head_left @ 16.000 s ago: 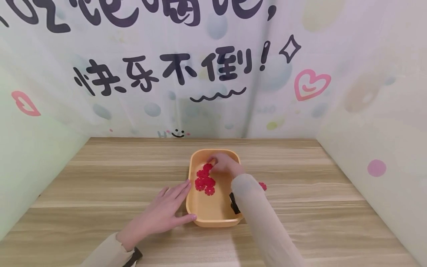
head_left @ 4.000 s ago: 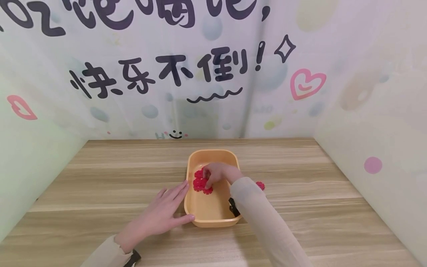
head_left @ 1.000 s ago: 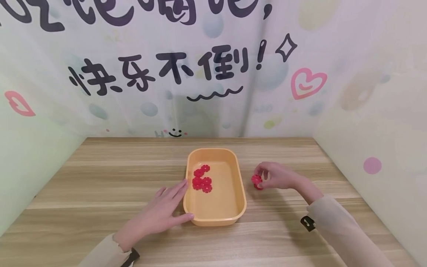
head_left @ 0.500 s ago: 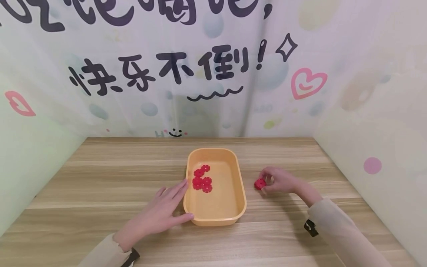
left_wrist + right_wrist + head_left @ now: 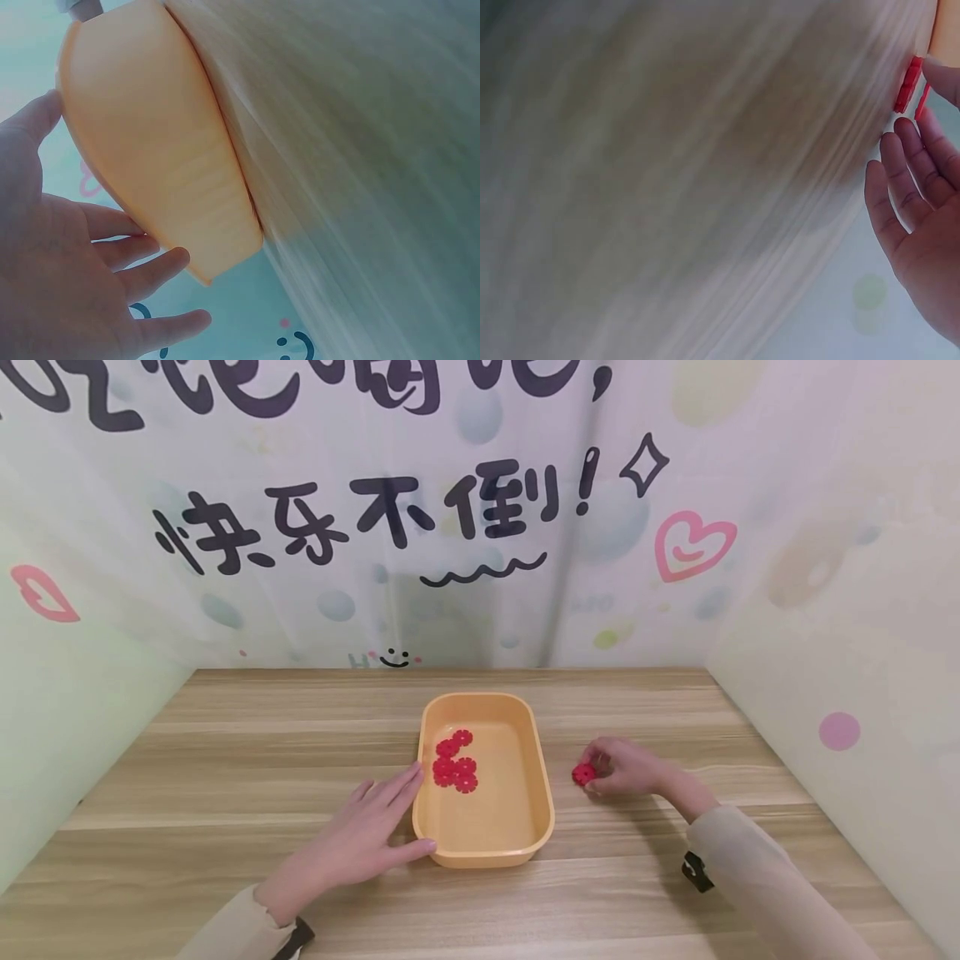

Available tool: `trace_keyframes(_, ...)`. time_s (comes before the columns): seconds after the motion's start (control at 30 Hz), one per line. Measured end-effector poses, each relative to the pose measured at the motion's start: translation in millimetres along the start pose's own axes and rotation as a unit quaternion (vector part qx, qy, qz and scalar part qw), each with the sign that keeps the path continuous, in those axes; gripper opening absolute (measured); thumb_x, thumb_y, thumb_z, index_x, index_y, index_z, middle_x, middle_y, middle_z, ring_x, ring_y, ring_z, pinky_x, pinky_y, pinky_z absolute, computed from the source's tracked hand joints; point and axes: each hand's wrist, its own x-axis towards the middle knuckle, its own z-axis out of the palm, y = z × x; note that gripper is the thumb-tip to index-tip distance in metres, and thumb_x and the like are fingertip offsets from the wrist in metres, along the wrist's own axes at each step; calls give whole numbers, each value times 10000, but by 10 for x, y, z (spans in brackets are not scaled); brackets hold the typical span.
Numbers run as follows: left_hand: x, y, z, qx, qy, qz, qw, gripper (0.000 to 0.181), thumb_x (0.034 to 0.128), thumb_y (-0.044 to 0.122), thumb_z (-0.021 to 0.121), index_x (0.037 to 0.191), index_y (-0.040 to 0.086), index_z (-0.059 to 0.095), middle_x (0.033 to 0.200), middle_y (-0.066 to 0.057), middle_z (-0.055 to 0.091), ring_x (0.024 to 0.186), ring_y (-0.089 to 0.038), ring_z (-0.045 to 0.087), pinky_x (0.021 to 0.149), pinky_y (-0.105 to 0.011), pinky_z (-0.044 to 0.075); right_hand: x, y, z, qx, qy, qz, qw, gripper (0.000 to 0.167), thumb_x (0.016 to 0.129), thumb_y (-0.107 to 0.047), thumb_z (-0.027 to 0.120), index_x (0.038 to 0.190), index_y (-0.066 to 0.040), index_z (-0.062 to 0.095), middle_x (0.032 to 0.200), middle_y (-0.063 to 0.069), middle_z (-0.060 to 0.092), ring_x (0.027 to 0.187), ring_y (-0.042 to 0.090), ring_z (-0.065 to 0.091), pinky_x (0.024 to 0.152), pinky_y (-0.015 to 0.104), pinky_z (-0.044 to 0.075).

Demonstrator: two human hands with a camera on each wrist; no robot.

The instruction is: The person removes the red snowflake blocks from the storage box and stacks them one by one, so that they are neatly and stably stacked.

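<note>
An orange plastic tray [image 5: 498,818] stands upright in the middle of the table. Several red snowflake discs [image 5: 465,782] lie along its left side, some overlapping. My left hand [image 5: 352,843] rests on the tray's left rim, fingers straight and spread. Right of the tray, my right hand [image 5: 628,767] pinches a red snowflake disc [image 5: 583,773] between thumb and forefinger. In the right wrist view, a short stack of red discs [image 5: 908,85] stands on the table, and the thin pinched disc [image 5: 922,101] is just above it with a narrow gap. The other right fingers hold nothing.
The wood-grain table [image 5: 285,735] meets a printed cloth backdrop [image 5: 375,610] at the back and pale walls at both sides. Black straps [image 5: 697,871] show at the sleeve cuffs.
Earlier my right hand was among the discs inside the tray. It came out to the right with one disc and lowered it over the stack. My left hand has stayed on the rim.
</note>
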Motion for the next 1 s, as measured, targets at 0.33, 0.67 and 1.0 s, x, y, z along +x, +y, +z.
trace_keyframes(0.33,-2,2,-1,31,32,23,10000,840,794,591,489,1379,30,269,1429,-75,225,1255,-223,269,957,-547,199,9,-18,-1,128,-110,171,9997,261,709,-210,718,895,-99,573,796,-60,543,732,102,517,649,275,450)
trace_keyframes(0.67,-1,15,-18,-28,-67,-66,10000,841,792,591,492,1384,39,260,1432,-70,219,1260,-221,258,964,-541,189,15,-27,1,13,-68,249,9997,257,701,-214,720,891,-111,580,787,-66,539,725,100,513,641,278,443)
trace_keyframes(1.0,-6,2,-13,-40,-51,-48,10000,852,791,615,467,1386,44,255,1436,-61,208,1264,-217,251,966,-541,184,24,-39,0,-31,-45,193,9998,251,700,-199,720,885,-107,579,778,-62,535,707,100,506,623,263,441)
